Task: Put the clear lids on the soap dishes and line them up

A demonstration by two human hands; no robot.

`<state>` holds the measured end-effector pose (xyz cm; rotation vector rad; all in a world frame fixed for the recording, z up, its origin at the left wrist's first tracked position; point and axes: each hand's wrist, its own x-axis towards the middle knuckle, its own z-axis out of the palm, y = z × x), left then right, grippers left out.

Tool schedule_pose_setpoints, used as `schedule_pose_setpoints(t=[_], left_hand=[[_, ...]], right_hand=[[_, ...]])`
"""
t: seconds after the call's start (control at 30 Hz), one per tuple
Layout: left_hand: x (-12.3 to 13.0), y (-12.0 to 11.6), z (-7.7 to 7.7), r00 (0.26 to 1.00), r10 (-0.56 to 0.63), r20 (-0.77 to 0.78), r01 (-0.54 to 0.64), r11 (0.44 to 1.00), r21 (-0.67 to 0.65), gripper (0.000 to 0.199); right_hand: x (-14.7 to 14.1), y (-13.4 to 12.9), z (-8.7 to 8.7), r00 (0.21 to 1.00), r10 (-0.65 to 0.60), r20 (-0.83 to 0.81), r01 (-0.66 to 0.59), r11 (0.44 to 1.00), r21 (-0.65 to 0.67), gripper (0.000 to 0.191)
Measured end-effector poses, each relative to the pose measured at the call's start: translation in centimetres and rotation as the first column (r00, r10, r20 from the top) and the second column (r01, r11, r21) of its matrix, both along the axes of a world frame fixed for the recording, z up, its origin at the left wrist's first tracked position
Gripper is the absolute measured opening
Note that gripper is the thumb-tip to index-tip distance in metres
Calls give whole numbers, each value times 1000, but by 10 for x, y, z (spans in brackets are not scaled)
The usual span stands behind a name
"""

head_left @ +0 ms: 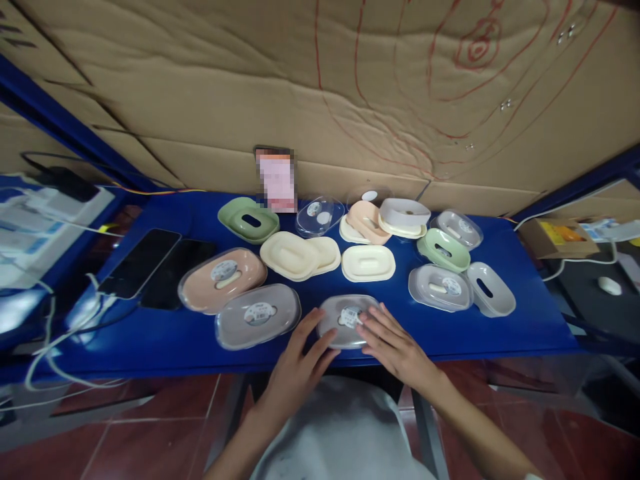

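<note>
A grey oval dish with a clear lid and a round label (350, 319) lies at the front middle of the blue table. At its left end is my left hand (303, 357), fingers apart, the fingertips at the lid's edge. My right hand (397, 347) has its fingers spread over the right end of the lid. To the left sit another lidded grey dish (259, 317) and a lidded peach dish (227, 277). Behind are cream oval pieces (369, 263). On the right is a lidded grey dish (443, 287) beside an uncovered grey one (493, 290).
Green dishes (249, 220) and clear lids (319, 215) lie toward the back of the blue table (165, 347). A phone (277, 179) leans on the cardboard wall (225, 87). Dark phones (143, 263) and white cables (45, 360) are at the left.
</note>
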<state>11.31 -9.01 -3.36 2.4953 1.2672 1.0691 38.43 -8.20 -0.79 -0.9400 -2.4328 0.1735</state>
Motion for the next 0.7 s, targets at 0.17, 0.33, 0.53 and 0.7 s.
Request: schedule_pose_setpoints(t=[0.17, 0.33, 0.53, 0.7], left_hand=[[1, -1, -2, 1000, 15, 15, -14, 1000, -28, 35], [1, 3, -1, 994, -17, 106, 32, 990, -141, 32], [5, 2, 11, 983, -71, 171, 101, 980, -173, 54], [24, 27, 29, 992, -79, -102, 63, 987, -150, 59]], right_hand=[[6, 2, -1, 1000, 21, 21, -21, 1000, -17, 76], [3, 4, -1, 991, -114, 67, 122, 983, -136, 88], [53, 5, 28, 948, -318, 13, 315, 944, 100, 73], [218, 28, 37, 351, -900, -258, 923, 286, 257, 81]])
